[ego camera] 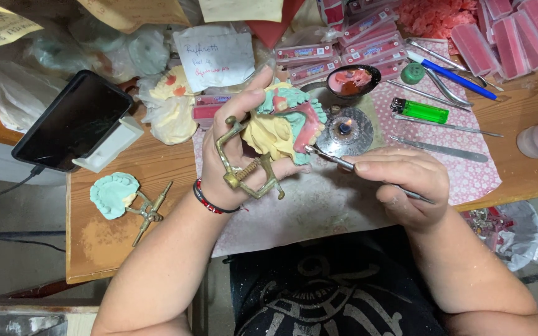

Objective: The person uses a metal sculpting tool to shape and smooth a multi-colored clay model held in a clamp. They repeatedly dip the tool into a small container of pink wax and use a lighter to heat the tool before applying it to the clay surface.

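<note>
My left hand (235, 158) clasps the brass-hinged dental cast (281, 127); right hand (406, 180) pinches the metal tool (344, 165), its long axis pointing left, tip touching the cast's right side.

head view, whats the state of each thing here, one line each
left hand: gripping the dental model in its brass frame, raised off the table
dental model: held tilted, pink wax rim exposed
right hand: closed on a thin metal tool
metal tool: tip touching the model
burner: lit, small flame
phone: screen dark, propped on a stand
second model: lying on the table, untouched
green lighter: lying flat
</note>
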